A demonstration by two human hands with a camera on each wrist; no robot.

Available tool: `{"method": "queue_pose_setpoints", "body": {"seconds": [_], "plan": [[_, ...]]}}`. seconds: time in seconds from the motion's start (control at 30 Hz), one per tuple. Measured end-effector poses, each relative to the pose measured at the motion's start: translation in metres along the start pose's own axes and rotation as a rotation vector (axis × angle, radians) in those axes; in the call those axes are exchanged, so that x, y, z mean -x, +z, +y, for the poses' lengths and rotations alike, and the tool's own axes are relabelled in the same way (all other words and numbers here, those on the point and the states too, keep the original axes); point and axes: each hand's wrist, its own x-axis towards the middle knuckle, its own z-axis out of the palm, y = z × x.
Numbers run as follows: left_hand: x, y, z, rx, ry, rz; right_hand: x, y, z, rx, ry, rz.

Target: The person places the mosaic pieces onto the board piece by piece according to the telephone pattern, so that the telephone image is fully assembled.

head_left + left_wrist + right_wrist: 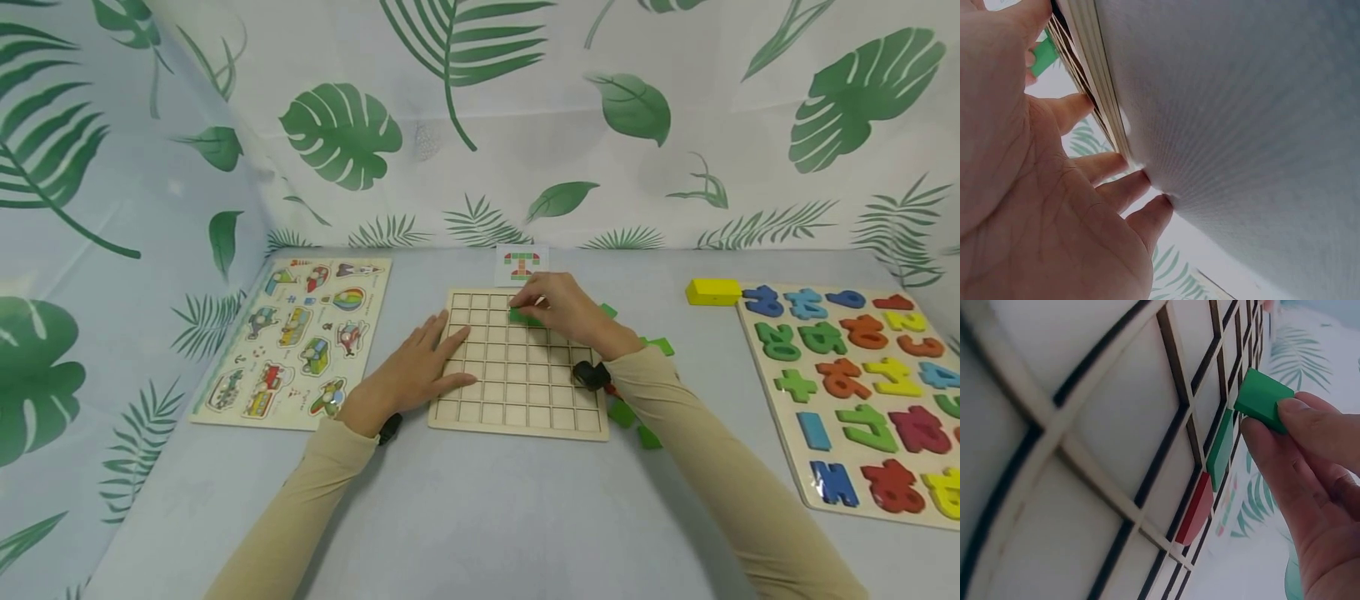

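A wooden grid board (517,421) lies flat in front of me. My right hand (558,308) pinches a green square tile (1264,395) between thumb and fingers, over the far rows of the board. In the right wrist view, another green tile (1220,450) and a red round-edged piece (1196,509) sit in neighbouring cells beneath it. My left hand (416,367) has its fingers spread, resting on the board's left side. Its fingertips touch the edge and the table in the left wrist view.
Behind the board stands a pattern card (501,271). Loose green tiles (649,437) lie at its right, partly under my right arm. A vehicle picture puzzle (247,333) lies left; a number puzzle (780,450) and a yellow block (712,292) are at right.
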Motion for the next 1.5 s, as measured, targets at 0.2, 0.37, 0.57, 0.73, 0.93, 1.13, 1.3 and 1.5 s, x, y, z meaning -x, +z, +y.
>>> {"method": "queue_pose_setpoints", "body": {"seconds": [0.2, 0.37, 0.57, 0.73, 0.93, 1.13, 1.3, 1.5], "plan": [[-0.0014, 0.0014, -0.0011, -0.010, -0.003, 0.004, -0.0010, 0.0016, -0.0010, 0.026, -0.003, -0.026], [-0.0015, 0.0010, -0.0004, -0.011, -0.008, -0.003, -0.0016, 0.0018, -0.0008, 0.040, -0.005, -0.038], [0.0002, 0.0000, 0.0005, -0.002, -0.007, -0.006, -0.0038, 0.0017, 0.0010, 0.060, -0.020, -0.054], [-0.0003, 0.0015, -0.0012, -0.006, -0.003, 0.002, -0.0054, 0.0017, 0.0012, 0.066, -0.011, -0.070], [-0.0005, 0.0022, -0.0022, -0.009, -0.002, 0.003, -0.0073, 0.0011, -0.0007, 0.106, -0.017, -0.098], [-0.0008, 0.0020, -0.0024, -0.010, 0.002, 0.005, -0.0088, 0.0010, -0.0052, 0.172, -0.012, -0.125], [-0.0009, 0.0017, -0.0017, -0.007, 0.002, 0.005, -0.0101, 0.0020, -0.0072, 0.214, 0.000, -0.149], [-0.0009, 0.0017, -0.0015, -0.008, 0.000, 0.005, -0.0099, 0.0038, -0.0076, 0.262, 0.004, -0.169]]}}
